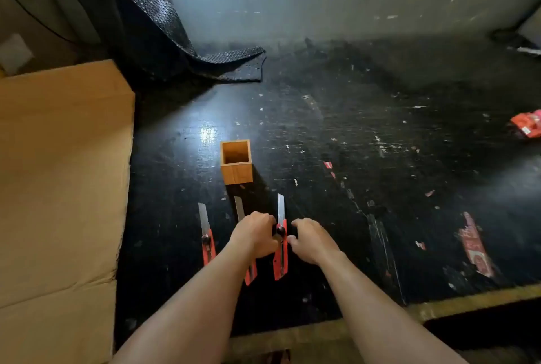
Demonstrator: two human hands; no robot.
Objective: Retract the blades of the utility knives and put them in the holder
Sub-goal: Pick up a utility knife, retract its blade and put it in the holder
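Note:
Three red utility knives lie side by side on the black table, blades out and pointing away from me. The left knife (pixel 207 242) lies untouched. The middle knife (pixel 240 211) is partly hidden under my left hand (pixel 255 235). My left hand's fingers touch the black knob of the right knife (pixel 281 249), and my right hand (pixel 311 239) pinches that knife's red body from the right. A square wooden holder (pixel 236 172) stands upright just beyond the blades, with nothing visible inside.
A large cardboard box (pixel 58 182) fills the left side. Black bubble wrap (pixel 205 53) drapes at the back. Red paper scraps (pixel 475 243) stick to the table at right, and a red packet (pixel 527 123) lies far right. The table's front edge runs below my forearms.

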